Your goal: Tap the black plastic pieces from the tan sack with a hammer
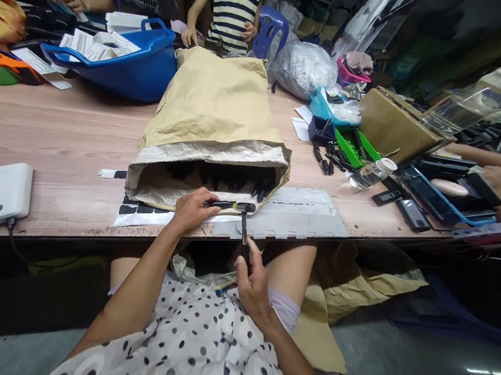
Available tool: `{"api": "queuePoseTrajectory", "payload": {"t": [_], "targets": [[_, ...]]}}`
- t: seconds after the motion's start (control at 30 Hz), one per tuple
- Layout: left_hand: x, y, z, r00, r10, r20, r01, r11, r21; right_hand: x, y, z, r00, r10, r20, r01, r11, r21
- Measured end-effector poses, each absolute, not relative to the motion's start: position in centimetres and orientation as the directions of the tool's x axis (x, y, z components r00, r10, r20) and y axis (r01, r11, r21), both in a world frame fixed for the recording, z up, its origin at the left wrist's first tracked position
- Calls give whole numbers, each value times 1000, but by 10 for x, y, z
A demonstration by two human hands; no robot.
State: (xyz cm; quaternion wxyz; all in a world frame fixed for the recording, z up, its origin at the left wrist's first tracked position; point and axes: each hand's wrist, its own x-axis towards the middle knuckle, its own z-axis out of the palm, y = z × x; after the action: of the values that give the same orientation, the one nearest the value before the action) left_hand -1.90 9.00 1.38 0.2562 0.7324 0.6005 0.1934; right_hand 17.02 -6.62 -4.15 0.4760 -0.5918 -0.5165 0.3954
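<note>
Dotted cloth [200, 333] covers the person's lap below the table edge. Above it, the left hand [190, 209] pinches the near end of a slim black tube [218, 205] with a yellow-green band, thumb and fingertips pressed together, keeping it level in front of the mouth of a paper sack [220, 98]. Fingers of the right hand [252, 282] curl round the lower part of a dark rod [244, 229], its upper end meeting the tube's far end in this view; whether the two touch, one cannot tell. The grip looks meant to steady one piece against the other. The sack lies with its mouth toward the person, probably so that the dark pieces [233, 177] inside are within easy reach. Its lower edge overlaps a sheet of black stickers [138, 213] and a grey board [302, 215] on the wood-patterned table [68, 147]. Left stand a white box [5, 194] with a cable and a blue basin [122, 77]; right, a green tray [355, 149]. Beyond, a co-worker in stripes [234, 3] faces the table in a dim, cluttered room with a grey floor [384, 362].
</note>
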Motion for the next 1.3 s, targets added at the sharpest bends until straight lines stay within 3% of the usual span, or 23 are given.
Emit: {"api": "queuePoseTrajectory", "payload": {"t": [0.17, 0.33, 0.5, 1.1, 1.17, 1.3], "targets": [[-20, 90, 13, 250, 968, -29, 765, -179, 619, 168, -58, -38, 92, 944, 318, 507, 231, -831], [-18, 91, 14, 251, 968, -19, 765, -186, 617, 166, -54, -42, 4, 933, 359, 557, 296, -776], [-18, 92, 11, 258, 966, -20, 765, -191, 615, 164, -50, -42, 50, 913, 404, 574, 305, -760], [-13, 90, 19, 227, 971, -76, 778, -134, 614, 158, -45, -40, 14, 949, 316, 469, 273, -840], [-13, 89, 20, 222, 972, -78, 777, -128, 616, 159, -46, -41, 75, 962, 261, 411, 209, -887], [-14, 88, 20, 219, 973, -67, 778, -133, 614, 160, -48, -41, 176, 984, 1, 149, -26, -988]]}}
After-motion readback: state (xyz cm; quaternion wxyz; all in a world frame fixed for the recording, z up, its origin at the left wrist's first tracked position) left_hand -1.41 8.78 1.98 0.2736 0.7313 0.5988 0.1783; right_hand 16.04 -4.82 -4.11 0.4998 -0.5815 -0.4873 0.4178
